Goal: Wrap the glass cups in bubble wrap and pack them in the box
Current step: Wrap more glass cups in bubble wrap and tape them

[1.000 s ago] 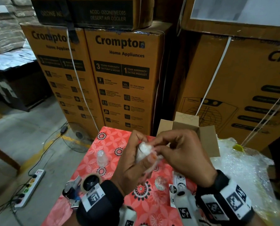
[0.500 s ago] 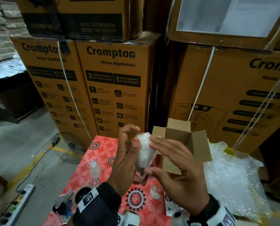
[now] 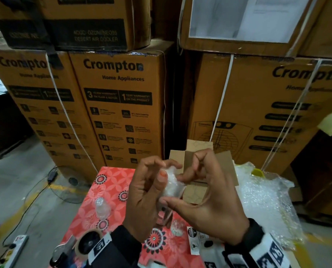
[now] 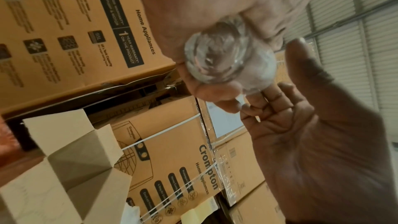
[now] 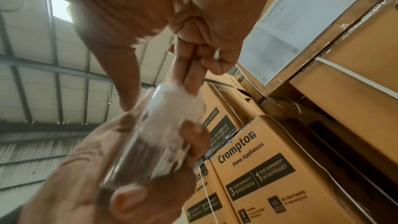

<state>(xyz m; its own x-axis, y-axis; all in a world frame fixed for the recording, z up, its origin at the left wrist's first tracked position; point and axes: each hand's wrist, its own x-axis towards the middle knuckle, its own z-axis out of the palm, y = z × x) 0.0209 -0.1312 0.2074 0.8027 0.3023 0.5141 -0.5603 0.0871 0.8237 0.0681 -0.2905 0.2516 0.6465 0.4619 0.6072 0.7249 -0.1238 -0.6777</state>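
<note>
My left hand point(image 3: 151, 182) grips a small glass cup wrapped in bubble wrap point(image 3: 173, 185) and holds it in the air above the table, in front of the open cardboard box point(image 3: 198, 159). My right hand point(image 3: 188, 176) pinches the wrap, thumb under the cup and forefinger at its upper end. The left wrist view shows the cup's bare glass base point(image 4: 226, 54) and the open box point(image 4: 71, 151) below. In the right wrist view, white wrap point(image 5: 178, 101) bunches at the cup's top under my right fingers point(image 5: 193, 77). Two bare glass cups point(image 3: 102, 208) point(image 3: 176, 227) stand on the table.
The table has a red flowered cloth point(image 3: 113, 182). A loose sheet of bubble wrap point(image 3: 264, 202) lies at its right, a tape roll point(image 3: 86, 244) at the near left. Tall stacked cartons point(image 3: 122, 105) stand close behind. A power strip point(image 3: 16, 248) lies on the floor at left.
Both hands have kept hold of the wrapped cup. My right fingers, stretched out beside it half a second ago, now curl at its upper end. The head view has tilted upward.
</note>
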